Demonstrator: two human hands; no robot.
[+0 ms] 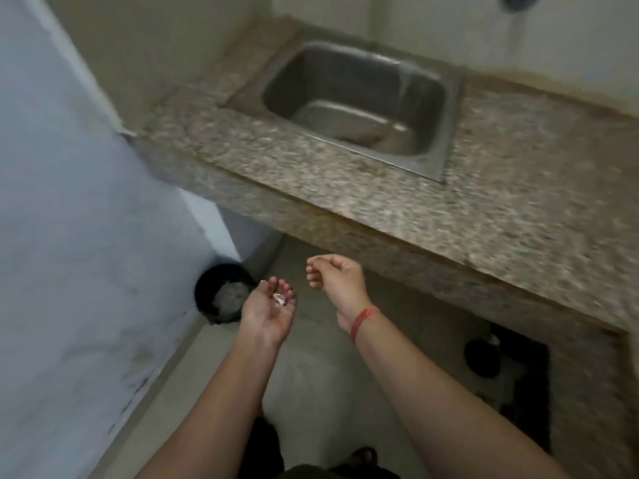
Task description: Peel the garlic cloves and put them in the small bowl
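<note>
Fingers (287, 291) of your left hand (268, 314) cup some garlic scraps (280, 299), peel I'd guess; your right hand (333, 274) is loosely curled, empty. The bin (204, 295) sits beside, not under, so tip now and they'll hit the floor (311, 375). No small bowl in view.

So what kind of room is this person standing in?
Probably a small kitchen or wash area: a steel sink set in a speckled stone counter, and a black bin on the floor by the wall.

Home kitchen: steel sink (349, 98), granite counter (501, 216).
</note>
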